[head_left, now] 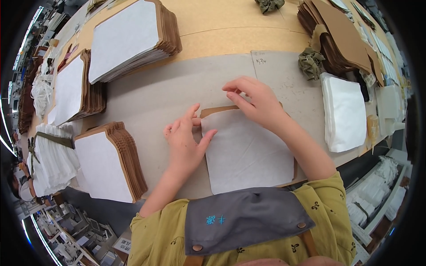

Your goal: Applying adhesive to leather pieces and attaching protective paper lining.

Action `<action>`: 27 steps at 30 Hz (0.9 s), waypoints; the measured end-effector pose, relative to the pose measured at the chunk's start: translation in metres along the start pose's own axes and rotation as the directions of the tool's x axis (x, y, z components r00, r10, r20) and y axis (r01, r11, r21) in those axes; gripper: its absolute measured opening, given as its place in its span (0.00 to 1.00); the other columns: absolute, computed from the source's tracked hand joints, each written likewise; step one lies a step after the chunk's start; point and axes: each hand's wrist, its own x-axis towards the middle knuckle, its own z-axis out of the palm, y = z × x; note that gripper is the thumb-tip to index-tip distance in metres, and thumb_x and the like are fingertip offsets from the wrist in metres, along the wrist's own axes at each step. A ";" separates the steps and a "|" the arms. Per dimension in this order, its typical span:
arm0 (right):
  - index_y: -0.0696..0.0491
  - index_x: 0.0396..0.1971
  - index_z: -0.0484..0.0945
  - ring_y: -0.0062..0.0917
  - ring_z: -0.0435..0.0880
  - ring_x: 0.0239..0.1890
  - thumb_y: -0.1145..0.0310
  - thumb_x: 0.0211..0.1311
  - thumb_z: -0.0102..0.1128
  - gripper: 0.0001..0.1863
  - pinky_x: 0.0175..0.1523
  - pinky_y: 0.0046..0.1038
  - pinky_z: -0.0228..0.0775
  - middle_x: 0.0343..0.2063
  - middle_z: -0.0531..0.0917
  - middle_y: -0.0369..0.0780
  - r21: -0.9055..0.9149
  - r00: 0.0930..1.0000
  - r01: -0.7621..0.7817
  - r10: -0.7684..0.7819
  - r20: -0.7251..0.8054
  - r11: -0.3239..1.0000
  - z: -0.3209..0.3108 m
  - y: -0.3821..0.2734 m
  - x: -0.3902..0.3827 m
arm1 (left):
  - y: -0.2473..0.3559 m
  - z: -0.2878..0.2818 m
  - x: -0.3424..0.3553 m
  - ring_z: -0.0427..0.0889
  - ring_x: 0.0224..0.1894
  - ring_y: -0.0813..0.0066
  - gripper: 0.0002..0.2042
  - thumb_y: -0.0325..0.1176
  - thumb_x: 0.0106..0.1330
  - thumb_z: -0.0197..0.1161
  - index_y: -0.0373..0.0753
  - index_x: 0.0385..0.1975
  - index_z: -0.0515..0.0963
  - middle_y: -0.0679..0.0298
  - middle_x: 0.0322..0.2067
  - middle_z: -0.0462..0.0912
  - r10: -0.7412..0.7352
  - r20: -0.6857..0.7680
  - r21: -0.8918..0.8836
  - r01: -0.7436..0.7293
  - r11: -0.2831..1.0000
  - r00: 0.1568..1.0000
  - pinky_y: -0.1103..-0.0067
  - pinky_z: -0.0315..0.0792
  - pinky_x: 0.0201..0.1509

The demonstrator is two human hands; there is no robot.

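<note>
A white sheet (248, 150) lies over a brown panel (217, 110) on the grey work surface in front of me. The brown shows only along the far edge and the right side. At the sheet's left edge is my left hand (184, 141), its fingers spread and its thumb reaching over the sheet's border. My right hand (254, 98) hovers over the far edge, fingers loosely bent and thumb apart from them. Nothing shows in either hand.
Stacks of brown panels faced with white stand at left: a near stack (104, 164), a middle stack (71, 91) and a far stack (128, 37). Folded white cloths (346, 113), a crumpled olive cloth (310, 63) and a brown panel pile (341, 33) lie at right.
</note>
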 end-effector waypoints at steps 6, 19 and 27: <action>0.54 0.44 0.80 0.36 0.81 0.43 0.72 0.60 0.65 0.12 0.47 0.33 0.74 0.40 0.83 0.40 -0.155 0.991 0.103 -0.115 -0.071 0.983 0.006 0.000 -0.055 | -0.006 0.000 0.008 0.80 0.45 0.79 0.29 0.31 0.57 0.74 0.44 0.60 0.73 0.73 0.32 0.83 -0.184 0.060 -0.160 0.191 0.968 0.981 0.68 0.54 0.63; 0.47 0.70 0.66 0.25 0.59 0.75 0.42 0.61 0.61 0.40 0.75 0.39 0.47 0.73 0.64 0.34 -0.602 0.944 0.288 -0.116 0.309 0.745 0.028 -0.008 -0.085 | -0.006 0.000 0.014 0.79 0.40 0.81 0.27 0.31 0.59 0.72 0.43 0.60 0.74 0.76 0.27 0.81 -0.199 0.047 -0.061 0.201 0.978 0.979 0.70 0.53 0.63; 0.45 0.71 0.64 0.24 0.55 0.76 0.37 0.62 0.57 0.42 0.77 0.40 0.42 0.75 0.60 0.33 -0.600 0.949 0.205 -0.006 0.316 0.773 0.028 -0.012 -0.084 | -0.006 0.002 0.014 0.74 0.45 0.78 0.25 0.31 0.60 0.70 0.46 0.59 0.75 0.79 0.25 0.80 -0.129 0.022 0.026 0.128 0.991 0.991 0.67 0.53 0.58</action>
